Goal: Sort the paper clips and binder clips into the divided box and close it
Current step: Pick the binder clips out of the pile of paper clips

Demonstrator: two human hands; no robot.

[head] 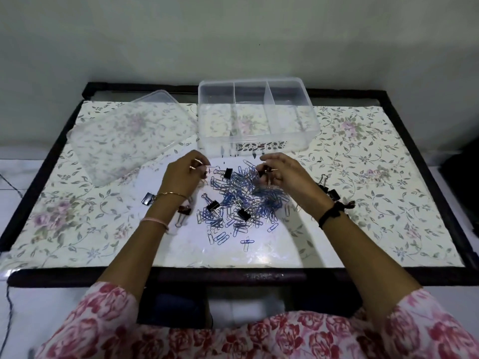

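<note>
both hands at far edge of clip pile (241,200). right hand (282,174) pinched on black binder clip (263,173). left hand (185,174) curled; hold unclear. divided box (255,117) open, looks empty, just beyond both grips, nearer right hand. long axis left-right. lid (129,136) off, beyond-left of left hand.

A floral cloth (363,161) covers the dark-framed table (259,277).
</note>
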